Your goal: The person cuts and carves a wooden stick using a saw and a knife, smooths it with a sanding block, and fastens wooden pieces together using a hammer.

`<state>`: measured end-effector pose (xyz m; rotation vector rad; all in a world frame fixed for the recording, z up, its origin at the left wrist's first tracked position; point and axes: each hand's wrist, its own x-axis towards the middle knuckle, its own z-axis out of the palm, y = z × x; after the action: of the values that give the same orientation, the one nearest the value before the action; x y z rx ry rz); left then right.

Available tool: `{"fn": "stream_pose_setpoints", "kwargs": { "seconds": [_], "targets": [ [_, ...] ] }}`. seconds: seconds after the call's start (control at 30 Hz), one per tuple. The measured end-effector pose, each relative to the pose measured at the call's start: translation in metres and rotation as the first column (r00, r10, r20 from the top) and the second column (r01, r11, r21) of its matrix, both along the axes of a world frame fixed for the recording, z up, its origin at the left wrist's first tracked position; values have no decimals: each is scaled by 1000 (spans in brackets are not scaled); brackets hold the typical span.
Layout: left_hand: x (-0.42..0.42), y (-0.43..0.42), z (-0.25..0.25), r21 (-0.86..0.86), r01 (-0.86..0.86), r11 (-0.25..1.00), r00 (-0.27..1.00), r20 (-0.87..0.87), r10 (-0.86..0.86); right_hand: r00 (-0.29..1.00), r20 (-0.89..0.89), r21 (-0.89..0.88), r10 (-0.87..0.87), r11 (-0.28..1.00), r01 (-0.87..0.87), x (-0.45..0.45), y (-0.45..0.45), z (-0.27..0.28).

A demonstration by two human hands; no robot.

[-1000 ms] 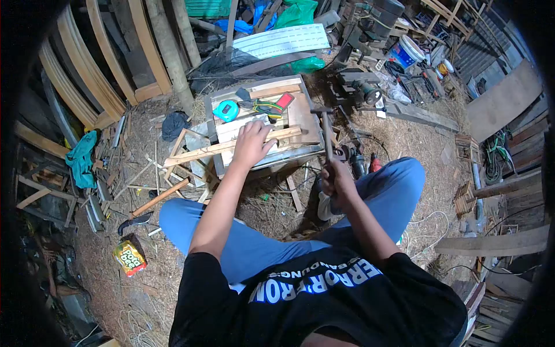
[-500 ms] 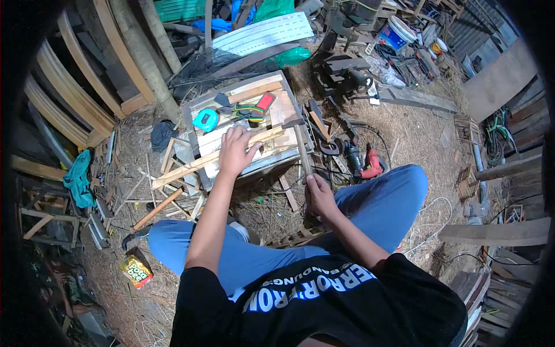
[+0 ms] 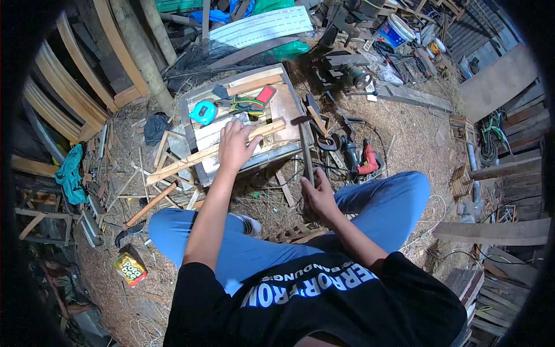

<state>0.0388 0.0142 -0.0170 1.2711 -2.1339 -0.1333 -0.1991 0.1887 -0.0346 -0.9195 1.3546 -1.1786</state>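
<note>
My left hand [image 3: 236, 146] is closed over a long pale wooden strip [image 3: 191, 165], holding it against the low wooden work table [image 3: 199, 173]. The strip slants across the table, its lower end sticking out past the left edge. In my right hand [image 3: 319, 195] is a hammer [image 3: 307, 153], gripped low on its wooden handle. Its dark head is beside the strip's right end, with a small gap between them. Beyond my left hand lie a turquoise tape measure [image 3: 203, 113], a red block-shaped thing [image 3: 265, 94] and a dark, yellow-edged glove [image 3: 245, 105].
A red and black power tool [image 3: 367, 159] and an angle grinder [image 3: 350, 153] lie on the ground right of the table. A wooden-handled blade [image 3: 151, 204], a yellow snack packet [image 3: 130, 268] and scrap sticks are at left. Curved wooden frames [image 3: 69, 87] lean behind.
The hammer head has shifted away from the strip's right end, where it was touching or very near. My left hand stays on the strip. The view has moved slightly.
</note>
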Motion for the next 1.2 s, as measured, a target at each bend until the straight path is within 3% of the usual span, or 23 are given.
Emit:
{"fn": "stream_pose_setpoints", "kwargs": {
  "seconds": [0.03,0.07,0.23,0.3,0.43,0.57,0.6,0.7,0.77,0.9,0.97,1.03,1.13,1.2],
  "targets": [
    [-1,0,-2,-19,-4,1000,1000,-9,4,999,-46,-44,-5,999,3,2,-4,-2],
    [-1,-1,-4,-38,-6,999,1000,-16,5,997,56,33,-44,999,42,4,0,-3],
    [-6,2,-3,66,-46,997,999,14,45,999,31,40,-20,999,19,28,4,12],
    [-7,1,-2,57,-50,997,998,26,49,987,155,91,-53,995,39,43,-1,10],
    [-5,0,-5,-8,-37,999,999,10,37,986,128,146,-103,986,84,62,-7,13],
    [-5,-1,-6,3,-31,1000,1000,8,31,983,56,56,-175,984,172,77,-8,-25],
    [-5,-1,-6,3,-30,1000,1000,9,30,974,-58,30,-220,975,222,85,-9,-22],
    [-5,-2,-6,-8,-25,1000,1000,12,25,971,-64,27,-229,973,231,99,-6,-8],
    [-4,-3,-8,-25,-16,1000,1000,12,17,966,-63,-23,-251,968,251,99,-7,-44],
    [-5,-2,-7,0,-11,1000,1000,23,11,959,-115,4,-258,966,260,105,-5,-40],
    [-4,-4,-7,-10,-2,1000,1000,7,2,963,-33,42,-268,962,269,107,-7,-35],
    [-3,-5,-6,-32,3,999,1000,9,-3,937,170,119,-304,950,287,109,-7,-18],
    [-4,-5,-7,0,-6,1000,999,33,6,968,80,37,-237,971,234,105,-8,-22],
    [-3,-5,-6,-4,2,1000,1000,19,-2,958,103,77,-269,962,262,104,-5,-16]
  ]
}}
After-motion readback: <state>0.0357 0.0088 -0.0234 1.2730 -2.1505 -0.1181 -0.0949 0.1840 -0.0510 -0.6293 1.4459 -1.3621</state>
